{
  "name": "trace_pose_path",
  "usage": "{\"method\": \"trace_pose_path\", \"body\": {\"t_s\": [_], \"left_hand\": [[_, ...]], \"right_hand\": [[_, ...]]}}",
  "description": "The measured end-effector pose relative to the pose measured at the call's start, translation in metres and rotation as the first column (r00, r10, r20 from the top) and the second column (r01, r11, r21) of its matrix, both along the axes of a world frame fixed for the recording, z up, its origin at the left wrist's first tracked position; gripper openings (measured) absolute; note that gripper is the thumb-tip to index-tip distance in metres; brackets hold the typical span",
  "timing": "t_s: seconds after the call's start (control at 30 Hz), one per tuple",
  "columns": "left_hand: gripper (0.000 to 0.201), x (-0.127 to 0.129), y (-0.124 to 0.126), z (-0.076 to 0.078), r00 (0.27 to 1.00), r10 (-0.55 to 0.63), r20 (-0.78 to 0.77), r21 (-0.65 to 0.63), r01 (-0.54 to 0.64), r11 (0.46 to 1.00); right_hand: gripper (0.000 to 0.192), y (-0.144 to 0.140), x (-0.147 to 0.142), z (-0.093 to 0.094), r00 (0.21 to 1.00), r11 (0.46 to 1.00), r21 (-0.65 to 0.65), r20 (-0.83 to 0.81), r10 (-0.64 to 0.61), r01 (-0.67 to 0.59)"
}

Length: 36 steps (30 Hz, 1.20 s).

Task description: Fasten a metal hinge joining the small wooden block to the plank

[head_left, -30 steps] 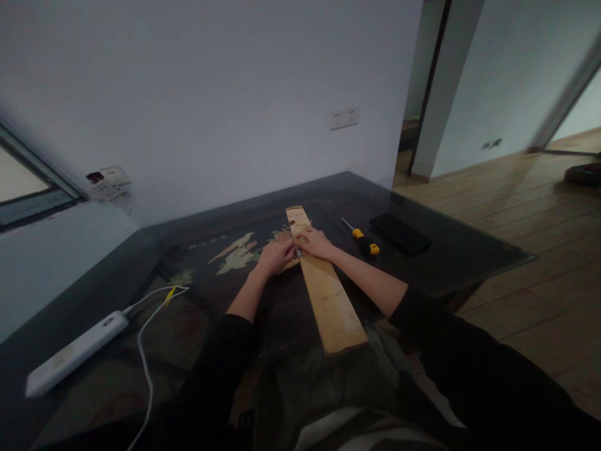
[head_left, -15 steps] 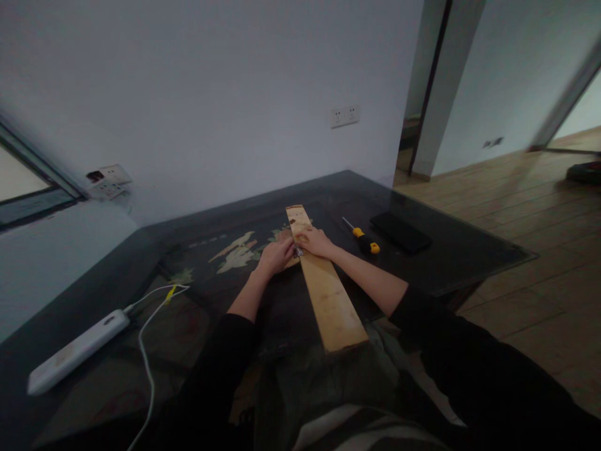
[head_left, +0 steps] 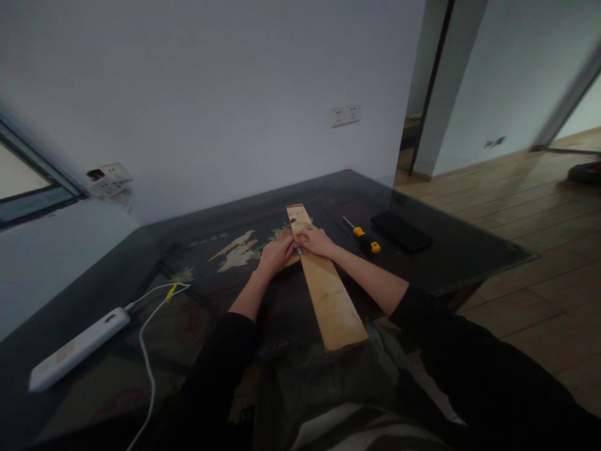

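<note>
A long, pale wooden board [head_left: 331,300] lies lengthwise on the dark table, its near end reaching over the front edge. My right hand [head_left: 317,242] rests across the board's far half with fingers curled round it. At the board's left edge, my left hand [head_left: 276,255] has its fingers closed against a small shiny metal piece [head_left: 298,250], whose shape is too small to make out. Beneath my left hand, part of a second wooden piece [head_left: 292,262] shows beside the board; the rest is hidden. Right of the board lies a yellow and black screwdriver [head_left: 364,240].
A black phone-like slab [head_left: 400,232] lies beyond the screwdriver. On the left are a white power strip [head_left: 79,349] and its cable [head_left: 146,363] with a yellow tie. The table [head_left: 451,250] has a bird-and-flower pattern and stands against a wall with sockets [head_left: 345,116].
Almost nothing differs. Both hands stay at the same spot on the board, with only a slight shift of the fingers at the metal piece.
</note>
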<state>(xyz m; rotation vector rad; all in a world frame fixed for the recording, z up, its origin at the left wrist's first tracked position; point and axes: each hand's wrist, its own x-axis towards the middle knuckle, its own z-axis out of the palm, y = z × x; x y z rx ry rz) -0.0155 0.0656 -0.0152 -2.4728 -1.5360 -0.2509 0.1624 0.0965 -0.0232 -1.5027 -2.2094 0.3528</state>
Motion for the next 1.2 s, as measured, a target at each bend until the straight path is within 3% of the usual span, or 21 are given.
{"method": "trace_pose_path", "body": {"t_s": [0.93,1.07,1.2], "left_hand": [[0.034,0.001,-0.002,-0.003,0.997,0.066,0.026,0.005,-0.067,0.998],[0.028,0.001,-0.003,-0.004,0.99,0.067,0.121,-0.031,-0.064,0.997],[0.025,0.0,0.001,-0.01,0.954,-0.011,0.298,0.017,0.006,1.0]], "right_hand": [[0.038,-0.005,-0.002,0.004,1.0,1.0,0.008,0.027,0.008,-0.008],[0.036,-0.007,-0.003,0.006,0.999,0.999,0.035,0.025,-0.032,0.031],[0.031,-0.012,-0.006,0.014,1.0,0.994,0.111,-0.018,-0.017,0.019]]}}
